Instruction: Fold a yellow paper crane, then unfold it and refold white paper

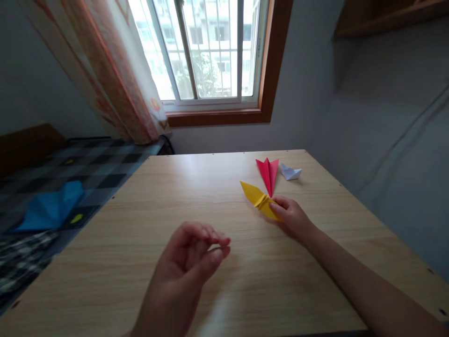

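My right hand (293, 216) pinches the near right end of a yellow folded paper (253, 193), thumb on top. This paper is long, pointed at its far left end and pleated across the middle. Just beyond it lies a red paper plane (268, 172), its nose close to the yellow paper and my fingers. A small white paper boat (290, 172) sits to the right of the plane. Nearer to me, my left hand (192, 262) hovers over the table with curled fingers. Its thumb and fingertips are slightly apart, with nothing visible between them.
All of this is on or over a light wooden table (157, 206). Left of it is a bed with a checked cover (101, 161), where a blue folded paper (52, 206) lies. A window (213, 51), a curtain (108, 70) and a wall shelf (389, 21) are beyond.
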### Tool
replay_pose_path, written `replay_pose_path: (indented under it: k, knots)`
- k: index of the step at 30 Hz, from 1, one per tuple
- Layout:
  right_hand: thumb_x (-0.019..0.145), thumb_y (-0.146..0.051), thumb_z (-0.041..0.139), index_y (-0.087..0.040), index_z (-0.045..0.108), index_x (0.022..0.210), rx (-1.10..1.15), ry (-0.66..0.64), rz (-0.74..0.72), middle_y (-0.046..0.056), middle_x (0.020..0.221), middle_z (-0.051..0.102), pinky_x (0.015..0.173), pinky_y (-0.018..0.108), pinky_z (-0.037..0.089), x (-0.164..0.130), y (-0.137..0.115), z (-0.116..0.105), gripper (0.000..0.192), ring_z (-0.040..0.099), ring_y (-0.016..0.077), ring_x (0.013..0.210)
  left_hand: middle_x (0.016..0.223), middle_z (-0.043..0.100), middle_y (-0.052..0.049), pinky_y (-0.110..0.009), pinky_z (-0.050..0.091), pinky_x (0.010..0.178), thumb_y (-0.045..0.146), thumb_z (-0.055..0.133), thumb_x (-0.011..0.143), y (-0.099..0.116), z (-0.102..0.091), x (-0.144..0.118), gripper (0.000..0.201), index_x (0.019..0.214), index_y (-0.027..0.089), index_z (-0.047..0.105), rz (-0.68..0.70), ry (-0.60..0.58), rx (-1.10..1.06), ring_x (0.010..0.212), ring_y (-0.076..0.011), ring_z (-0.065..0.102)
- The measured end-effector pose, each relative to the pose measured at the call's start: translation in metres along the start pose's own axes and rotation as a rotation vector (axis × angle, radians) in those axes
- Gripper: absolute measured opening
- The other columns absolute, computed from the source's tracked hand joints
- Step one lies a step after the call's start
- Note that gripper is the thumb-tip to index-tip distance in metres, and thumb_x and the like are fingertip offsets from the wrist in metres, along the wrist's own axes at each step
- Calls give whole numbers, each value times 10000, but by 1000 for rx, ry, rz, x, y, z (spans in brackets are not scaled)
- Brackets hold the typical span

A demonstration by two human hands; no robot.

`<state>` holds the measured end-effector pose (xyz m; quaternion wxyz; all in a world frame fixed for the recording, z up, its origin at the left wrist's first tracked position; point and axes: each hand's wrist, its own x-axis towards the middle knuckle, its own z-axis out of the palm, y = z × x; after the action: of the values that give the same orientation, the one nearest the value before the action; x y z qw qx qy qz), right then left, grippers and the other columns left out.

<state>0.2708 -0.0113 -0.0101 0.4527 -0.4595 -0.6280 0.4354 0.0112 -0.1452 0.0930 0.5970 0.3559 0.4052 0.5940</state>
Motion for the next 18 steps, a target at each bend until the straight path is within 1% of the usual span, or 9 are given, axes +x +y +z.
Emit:
replay_pose_path:
  k: [1, 3, 5, 8, 11, 14, 16, 18]
  knots:
    - [843, -363, 587, -161, 676, 798, -6, -16, 1, 16, 753, 633, 623, 251, 404, 0, 0, -1, 225, 550, 170, 706, 773, 639, 27, -185, 552, 742, 143, 865, 661, -1, 8, 5, 256, 768, 195, 639, -20, -15, -10, 781, -108, 641]
    - [849, -364, 582, -161, 676, 804, -12, -24, 4, 18, 759, 636, 639, 255, 407, 0, 1, -2, 229, 554, 174, 714, 732, 634, 30, -161, 547, 728, 131, 860, 660, -3, 22, 13, 248, 729, 185, 628, -66, -51, -45, 740, -88, 634]
    - [860, -362, 571, -160, 681, 831, -16, -25, 13, 22, 780, 645, 657, 260, 415, 0, 2, -2, 232, 562, 180, 733, 722, 638, 26, -151, 544, 712, 119, 863, 648, -4, 29, 15, 259, 718, 178, 621, -97, -70, -78, 729, -85, 634]
    - [875, -362, 564, -160, 685, 874, -21, -23, 27, 27, 806, 652, 667, 265, 425, 0, 6, -2, 236, 571, 187, 751, 716, 635, 29, -149, 544, 724, 93, 862, 634, -2, 29, 14, 272, 708, 171, 612, -150, -82, -120, 731, -80, 638]
    - [880, -357, 562, -160, 689, 891, -21, -34, 25, 25, 806, 653, 666, 264, 426, 0, 8, -2, 235, 570, 185, 743, 727, 627, 33, -155, 545, 749, 71, 857, 628, -1, 28, 13, 280, 704, 166, 605, -206, -72, -139, 748, -78, 640]
    - [883, -353, 557, -160, 698, 916, -25, -41, 20, 29, 824, 665, 673, 264, 432, 0, 7, -2, 241, 578, 188, 751, 741, 621, 31, -158, 541, 747, 66, 858, 615, 0, 31, 14, 292, 705, 166, 599, -240, -60, -142, 758, -81, 634]
    - [880, -353, 558, -162, 702, 904, -33, -32, 16, 31, 829, 671, 671, 262, 434, 0, 6, -2, 240, 583, 191, 758, 731, 606, 32, -146, 529, 705, 78, 862, 611, 1, 34, 14, 297, 709, 170, 598, -232, -79, -133, 726, -74, 608]
    - [876, -353, 563, -165, 703, 881, -34, -23, 12, 31, 828, 674, 673, 260, 439, 0, 5, -1, 235, 589, 195, 769, 701, 576, 36, -131, 502, 627, 75, 861, 610, 3, 34, 11, 302, 685, 173, 584, -224, -144, -118, 655, -61, 559]
